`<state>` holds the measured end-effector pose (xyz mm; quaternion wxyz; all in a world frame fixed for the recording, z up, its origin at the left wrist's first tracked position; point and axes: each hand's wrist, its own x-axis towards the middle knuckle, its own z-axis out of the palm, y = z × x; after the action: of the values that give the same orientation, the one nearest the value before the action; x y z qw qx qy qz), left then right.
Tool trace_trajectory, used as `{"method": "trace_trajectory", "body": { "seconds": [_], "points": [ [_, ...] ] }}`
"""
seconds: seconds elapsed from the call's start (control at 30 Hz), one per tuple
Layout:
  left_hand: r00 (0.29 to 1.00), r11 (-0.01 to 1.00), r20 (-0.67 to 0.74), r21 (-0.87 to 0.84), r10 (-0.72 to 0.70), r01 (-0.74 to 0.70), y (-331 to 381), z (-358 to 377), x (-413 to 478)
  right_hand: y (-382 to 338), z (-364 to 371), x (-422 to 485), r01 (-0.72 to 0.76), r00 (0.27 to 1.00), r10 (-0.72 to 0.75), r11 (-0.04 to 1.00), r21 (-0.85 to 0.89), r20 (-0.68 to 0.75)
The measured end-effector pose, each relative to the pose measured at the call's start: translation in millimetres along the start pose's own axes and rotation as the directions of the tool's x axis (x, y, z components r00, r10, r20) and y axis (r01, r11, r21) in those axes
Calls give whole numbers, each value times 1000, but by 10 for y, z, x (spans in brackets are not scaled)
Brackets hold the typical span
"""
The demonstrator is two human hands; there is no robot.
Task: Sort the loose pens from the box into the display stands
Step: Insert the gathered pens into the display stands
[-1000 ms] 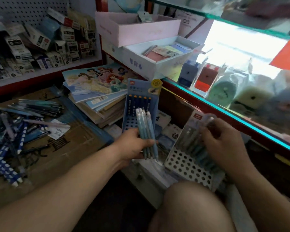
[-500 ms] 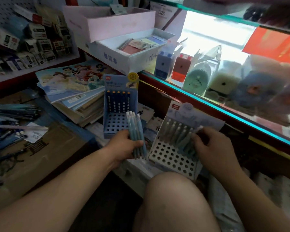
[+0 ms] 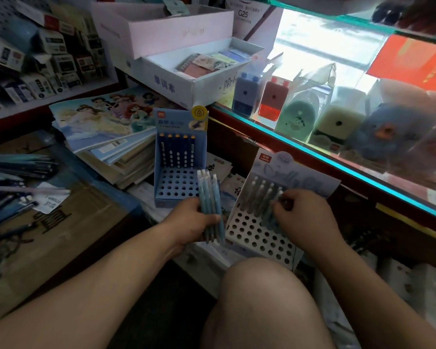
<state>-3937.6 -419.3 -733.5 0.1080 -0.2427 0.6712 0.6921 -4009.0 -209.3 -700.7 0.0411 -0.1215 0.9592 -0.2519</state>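
My left hand (image 3: 189,222) grips a bunch of light blue pens (image 3: 210,205), their white caps pointing up. Just right of it leans a white display stand (image 3: 257,235) with rows of round holes and several pale pens standing in its back rows. My right hand (image 3: 300,215) is at that stand, fingers curled and pinching one pen among those in it. Behind my left hand stands a blue display stand (image 3: 176,187) with a row of dark blue pens at its back. Loose pens (image 3: 13,177) lie piled on a cardboard box (image 3: 68,222) at the left.
A stack of notebooks (image 3: 106,142) lies behind the blue stand. A glass counter (image 3: 337,157) with pencil sharpeners runs along the right. White and pink boxes (image 3: 186,71) sit on the counter's end. My bare knee (image 3: 262,298) is right below the white stand.
The view has shifted right, so the loose pens slid toward the left edge. My right hand has come lower on the white stand's pens. The left hand still holds its bunch.
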Motion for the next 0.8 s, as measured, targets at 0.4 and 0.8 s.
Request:
{"method": "trace_trajectory", "body": {
  "seconds": [0.4, 0.8],
  "points": [
    [1000, 1000, 21, -5, 16, -16, 2, 9, 4, -17, 17, 16, 12, 988, -9, 1000, 15, -154],
    [981, 992, 171, 68, 94, -107, 69, 37, 6, -185, 28, 32, 163, 982, -142, 971, 173, -128]
  ]
}}
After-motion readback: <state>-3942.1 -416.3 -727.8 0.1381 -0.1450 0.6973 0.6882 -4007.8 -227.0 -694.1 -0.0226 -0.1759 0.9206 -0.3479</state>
